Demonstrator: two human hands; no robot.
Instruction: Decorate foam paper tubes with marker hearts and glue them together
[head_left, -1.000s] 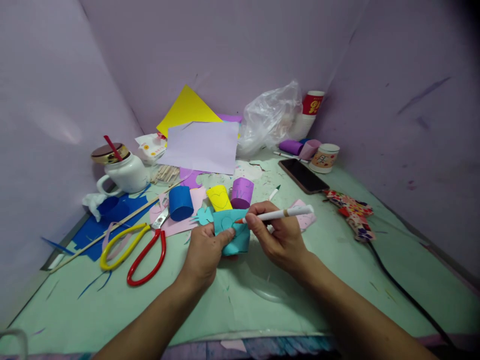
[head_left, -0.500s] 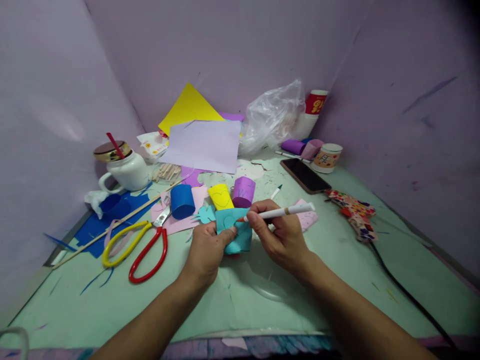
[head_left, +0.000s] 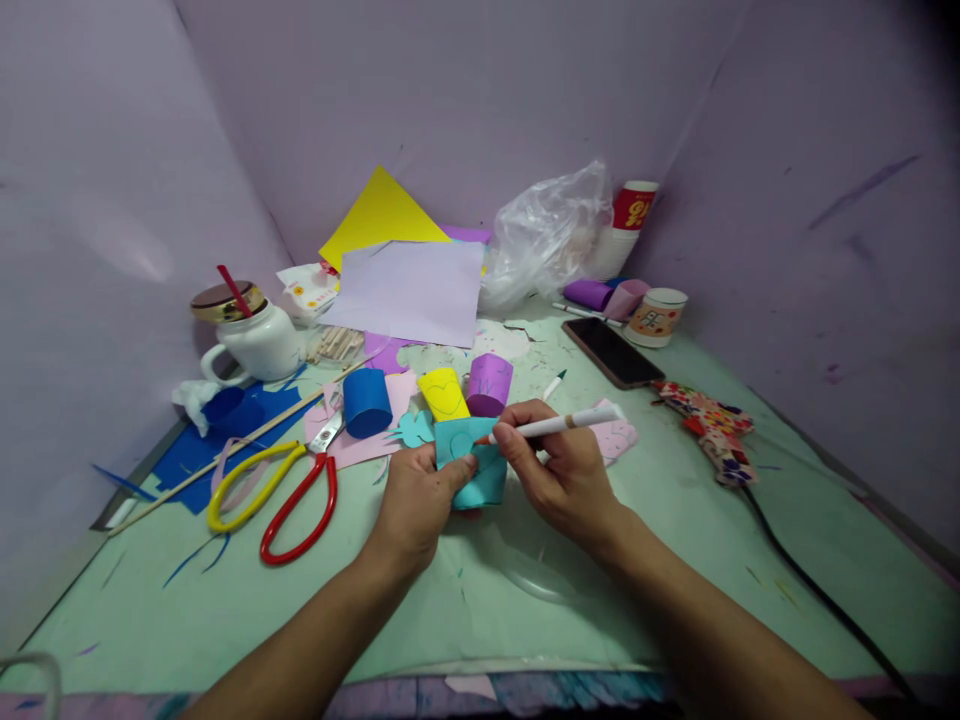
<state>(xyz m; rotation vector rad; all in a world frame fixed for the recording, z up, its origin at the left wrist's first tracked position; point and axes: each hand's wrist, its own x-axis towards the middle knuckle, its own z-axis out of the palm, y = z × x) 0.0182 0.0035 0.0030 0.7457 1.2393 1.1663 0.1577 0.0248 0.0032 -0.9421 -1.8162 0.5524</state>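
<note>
Left hand (head_left: 411, 507): teal piece (head_left: 487, 477) is grasped; best held steady.
Right hand (head_left: 561, 475): marker (head_left: 559, 425) is gripped; light strokes are advised.

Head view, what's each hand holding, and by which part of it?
The left hand holds the teal piece by its left side; the right hand holds a pen near its tip.

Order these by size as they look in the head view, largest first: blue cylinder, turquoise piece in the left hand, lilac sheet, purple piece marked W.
1. Lilac sheet
2. Turquoise piece, partly covered by the left hand
3. Blue cylinder and purple piece: too alike to rank surely
</note>
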